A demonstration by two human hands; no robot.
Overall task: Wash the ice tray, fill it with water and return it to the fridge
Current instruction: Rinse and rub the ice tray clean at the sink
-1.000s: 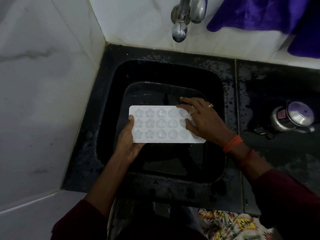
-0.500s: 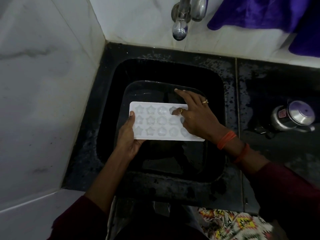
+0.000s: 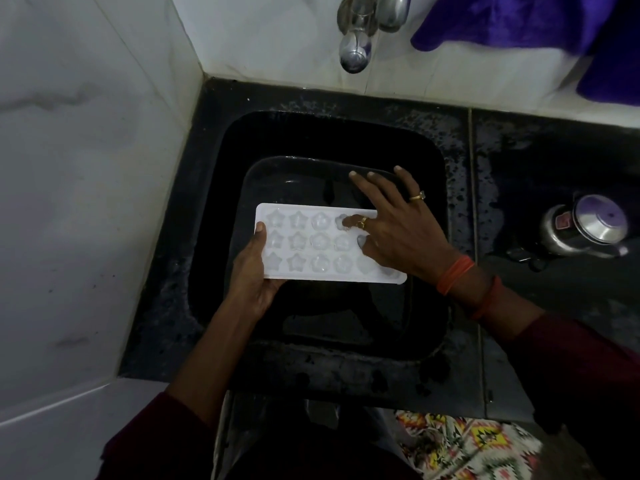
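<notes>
Ice tray scrub time
Left hand grips its end; right hand, fingers spread, should rub every cavity.

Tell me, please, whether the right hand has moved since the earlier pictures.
Yes. The right hand slid toward the tap, fingertips now beyond the ice tray.

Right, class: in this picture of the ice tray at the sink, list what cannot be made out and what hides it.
Head view: cavities at the right end of the ice tray, covered by the right hand.
Fingers of the left hand, hidden under the tray.
Top of the tap, cut off by the upper edge.
Bottom of the sink: too dark to show water or drain.
Label on the steel vessel: too small to read.
</notes>
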